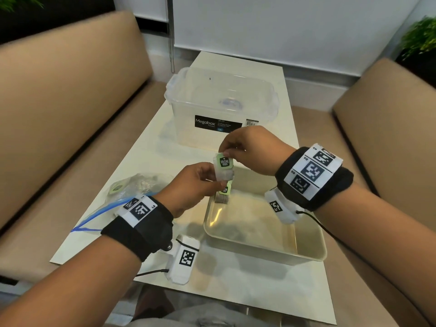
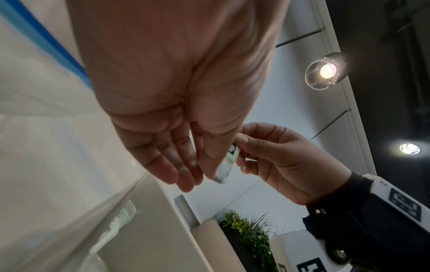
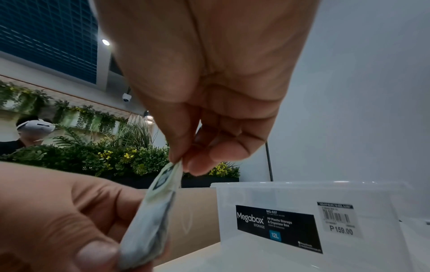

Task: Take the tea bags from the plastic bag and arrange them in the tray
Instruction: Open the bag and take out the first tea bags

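Note:
A tea bag (image 1: 223, 168) with a green tag hangs in the air over the far left corner of the cream tray (image 1: 306, 256). My left hand (image 1: 191, 185) pinches its lower white pouch. My right hand (image 1: 247, 152) pinches its top green tag (image 3: 166, 177). In the left wrist view the tea bag (image 2: 229, 163) sits between both hands. Another tea bag (image 1: 223, 193) lies in the tray's far left corner, below the held one. The clear plastic bag (image 1: 127, 192) with a blue zip lies on the table left of the tray, with more tea bags inside.
A clear Megabox storage box (image 1: 221, 102) stands at the far end of the white table (image 1: 236, 291). Tan benches (image 1: 59, 114) run along both sides. Plants (image 3: 93, 156) and another person are in the background of the right wrist view.

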